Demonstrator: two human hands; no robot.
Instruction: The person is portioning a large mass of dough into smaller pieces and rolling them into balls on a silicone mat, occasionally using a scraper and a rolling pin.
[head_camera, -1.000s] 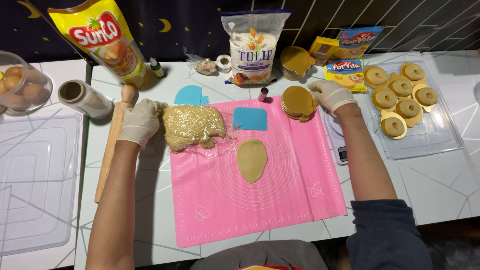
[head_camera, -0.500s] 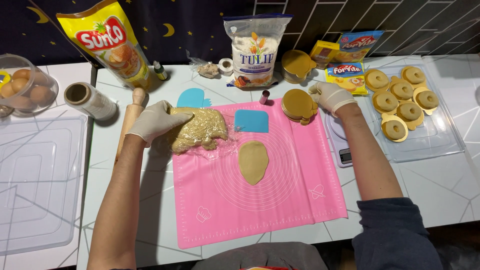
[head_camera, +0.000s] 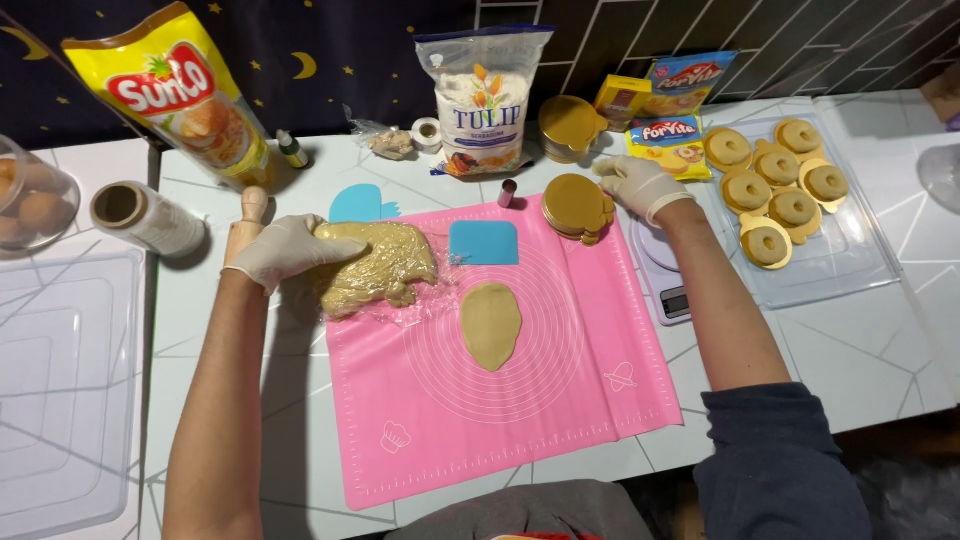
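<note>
Resting on the dough lump, the left hand is lying gloved, palm down, fingers spread flat over the lump's 9 o'clock edge, not clamped. The lump is sitting in clear wrap at the 10 o'clock corner of the pink mat, overhanging the mat's left edge onto the desk. Right hand is reaching out at 1 o'clock, gloved fingers curled lightly and touching the right rim of the gold disc stack; cannot tell if it is gripping. The stack is sitting on the mat's top edge. Both forearms are running straight up from 6 o'clock, well apart.

Oval dough piece is lying flat mid-mat, apart from both hands. Blue scraper is lying between lump and stack. Rolling pin is partly hidden under the left hand and wrist. Kitchen scale is butting the mat's right edge under the right forearm. Clear tray with ring pastries is sitting at 2 o'clock. Open mat is spreading from centre toward 6 o'clock.
</note>
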